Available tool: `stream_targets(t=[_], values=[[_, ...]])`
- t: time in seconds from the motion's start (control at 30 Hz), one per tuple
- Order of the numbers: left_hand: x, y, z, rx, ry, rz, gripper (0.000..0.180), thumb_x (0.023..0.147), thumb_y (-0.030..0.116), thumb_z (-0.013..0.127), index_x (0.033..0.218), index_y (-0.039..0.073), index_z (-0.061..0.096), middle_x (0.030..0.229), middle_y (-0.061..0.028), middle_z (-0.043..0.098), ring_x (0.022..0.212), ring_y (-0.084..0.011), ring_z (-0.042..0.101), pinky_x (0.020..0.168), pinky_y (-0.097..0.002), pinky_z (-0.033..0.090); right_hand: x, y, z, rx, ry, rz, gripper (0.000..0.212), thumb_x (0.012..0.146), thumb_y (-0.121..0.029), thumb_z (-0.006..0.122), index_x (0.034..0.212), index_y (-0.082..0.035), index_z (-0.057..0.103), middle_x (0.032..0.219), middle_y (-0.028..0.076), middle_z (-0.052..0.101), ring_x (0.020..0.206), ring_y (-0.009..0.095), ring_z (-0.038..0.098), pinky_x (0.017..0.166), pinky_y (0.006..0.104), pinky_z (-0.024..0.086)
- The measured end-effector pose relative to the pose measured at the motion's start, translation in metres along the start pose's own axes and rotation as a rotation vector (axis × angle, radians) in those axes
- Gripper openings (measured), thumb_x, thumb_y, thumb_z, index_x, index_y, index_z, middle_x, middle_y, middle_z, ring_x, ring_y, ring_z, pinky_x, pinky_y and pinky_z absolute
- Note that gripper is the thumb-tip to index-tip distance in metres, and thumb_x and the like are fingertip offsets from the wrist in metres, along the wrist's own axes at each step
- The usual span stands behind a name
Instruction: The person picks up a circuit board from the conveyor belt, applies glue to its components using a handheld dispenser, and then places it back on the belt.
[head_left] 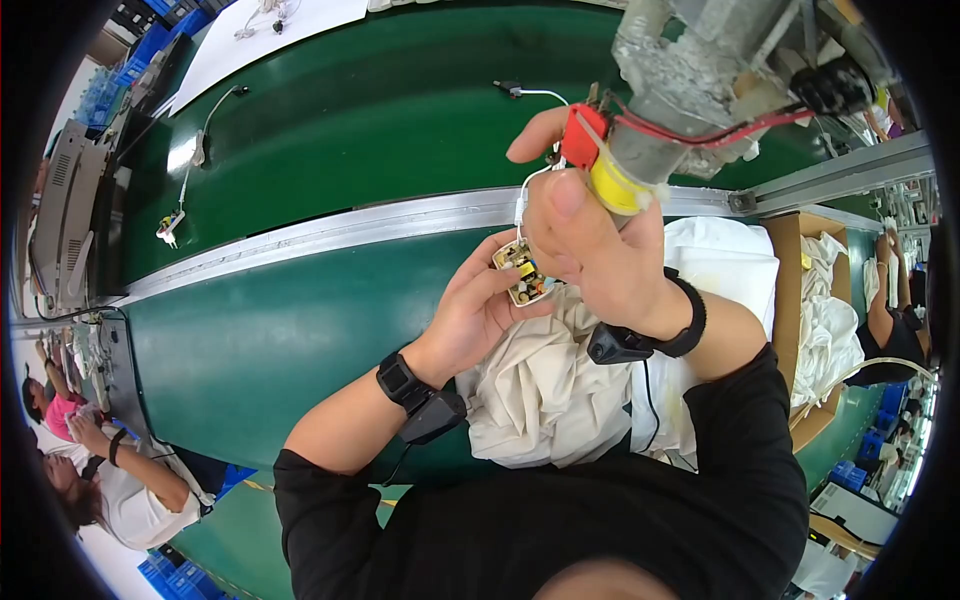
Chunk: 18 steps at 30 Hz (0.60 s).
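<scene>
My left hand (468,318) is closed round a small open white plastic housing with a circuit board (524,288) inside. Its yellow and orange parts face up. A white cable (545,93) rises from the housing behind my fingers and ends in a dark connector (508,89) on the bench. Just above, my right hand (615,262) is closed on the lower end of a hanging grey nozzle (665,140), crusted with pale residue. Its thumb lies just below a red switch (582,137), beside the nozzle's yellow band (617,188). Part of the grip is hidden.
Crumpled cream cloth (545,385) lies beneath my hands, with white cloth beside it. A cardboard box (787,262) of cloth stands at right. A metal rail (330,232) crosses the green bench. Another corded assembly (197,150) lies far left. Co-workers sit at both sides.
</scene>
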<state>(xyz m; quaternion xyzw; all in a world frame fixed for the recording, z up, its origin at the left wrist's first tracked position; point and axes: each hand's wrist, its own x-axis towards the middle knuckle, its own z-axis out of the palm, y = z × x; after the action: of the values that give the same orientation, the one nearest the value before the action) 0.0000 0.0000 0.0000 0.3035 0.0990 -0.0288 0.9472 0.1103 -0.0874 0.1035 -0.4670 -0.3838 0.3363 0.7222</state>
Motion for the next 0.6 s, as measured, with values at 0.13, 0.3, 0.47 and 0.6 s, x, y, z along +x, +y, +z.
stream_targets(t=[0.13, 0.3, 0.47, 0.6], values=[[0.000, 0.000, 0.004, -0.184, -0.050, -0.001, 0.043, 0.092, 0.014, 0.037, 0.132, 0.003, 0.026, 0.130, -0.0139, 0.040, 0.117, -0.0255, 0.047, 0.099, -0.0422, 0.040, -0.003, 0.001, 0.004, 0.023, 0.000, 0.011, 0.045, 0.089, -0.034, 0.054, 0.108, 0.003, 0.037, 0.055, -0.002, 0.038, 0.045, 0.003, 0.030, 0.040, 0.0190, 0.024], [-0.002, -0.002, 0.007, -0.264, -0.090, -0.028, 0.042, 0.092, 0.015, 0.036, 0.131, 0.002, 0.026, 0.130, -0.0139, 0.040, 0.117, -0.0248, 0.047, 0.100, -0.0426, 0.039, -0.008, 0.007, 0.007, 0.001, -0.024, -0.023, 0.042, 0.089, -0.034, 0.054, 0.104, 0.002, 0.037, 0.056, -0.003, 0.038, 0.045, 0.002, 0.030, 0.040, 0.0191, 0.023], [-0.003, -0.001, 0.006, -0.274, -0.102, -0.041, 0.043, 0.092, 0.016, 0.037, 0.131, 0.002, 0.026, 0.129, -0.0134, 0.040, 0.117, -0.0244, 0.047, 0.102, -0.0428, 0.038, -0.008, 0.011, 0.007, 0.003, -0.021, -0.034, 0.041, 0.089, -0.033, 0.054, 0.101, 0.001, 0.037, 0.056, -0.003, 0.038, 0.046, 0.002, 0.030, 0.040, 0.0191, 0.023], [-0.002, 0.001, 0.005, -0.257, -0.111, -0.056, 0.042, 0.092, 0.016, 0.038, 0.131, 0.002, 0.027, 0.129, -0.0129, 0.040, 0.118, -0.0240, 0.046, 0.102, -0.0428, 0.037, -0.005, 0.008, 0.007, 0.015, -0.007, -0.017, 0.041, 0.089, -0.034, 0.054, 0.102, 0.002, 0.037, 0.056, -0.003, 0.038, 0.045, 0.002, 0.029, 0.040, 0.0191, 0.023]])
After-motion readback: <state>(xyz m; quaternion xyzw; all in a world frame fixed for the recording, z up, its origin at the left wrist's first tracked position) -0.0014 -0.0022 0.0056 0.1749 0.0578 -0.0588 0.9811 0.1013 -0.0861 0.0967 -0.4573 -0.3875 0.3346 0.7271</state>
